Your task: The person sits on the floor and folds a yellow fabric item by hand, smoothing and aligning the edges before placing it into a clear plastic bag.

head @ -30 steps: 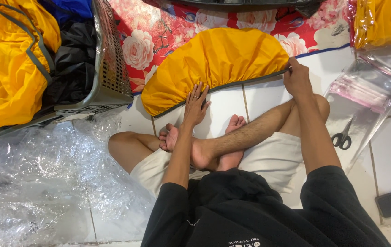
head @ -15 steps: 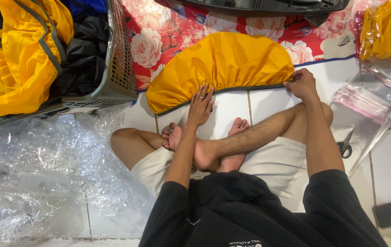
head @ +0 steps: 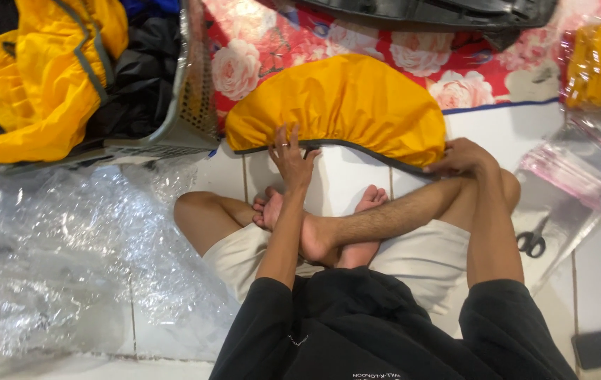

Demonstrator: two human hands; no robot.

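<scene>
A yellow fabric cover [head: 346, 105] with a dark elastic hem lies folded in a half-round on the white tiled floor and a flowered red mat [head: 258, 49]. My left hand [head: 292, 156] pinches the dark hem near the cover's left end. My right hand [head: 461, 157] grips the hem at the cover's right end. I sit cross-legged, bare feet [head: 329, 225] just below the cover.
A grey basket [head: 191, 105] at the left holds yellow and black garments. Crumpled clear plastic wrap [head: 54, 260] spreads over the floor at lower left. Clear bags [head: 582, 176], black scissors [head: 531, 242] and another packed yellow item [head: 599, 60] lie at the right. A dark object [head: 455, 13] sits at the top.
Both hands have drawn the cover's hem closer to my legs, and the cover now looks more compact. The view has shifted slightly.
</scene>
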